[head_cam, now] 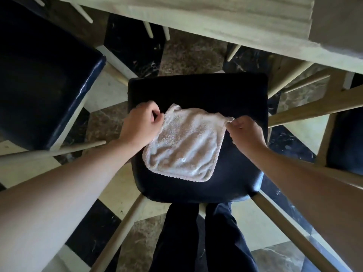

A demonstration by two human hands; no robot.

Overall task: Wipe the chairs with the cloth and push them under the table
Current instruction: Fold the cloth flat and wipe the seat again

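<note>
A pale pink terry cloth lies spread flat on the black padded seat of the middle chair, straight below me. My left hand pinches the cloth's far left corner. My right hand pinches its far right corner. The chair stands pulled out from the light wooden table, whose edge runs across the top of the view. The seat's front part reaches toward the table edge.
A second black-seated chair stands to the left, and part of a third shows at the right edge. Pale wooden chair legs and rails spread around the seats. The floor is checked marble tile. My dark trouser legs stand behind the middle chair.
</note>
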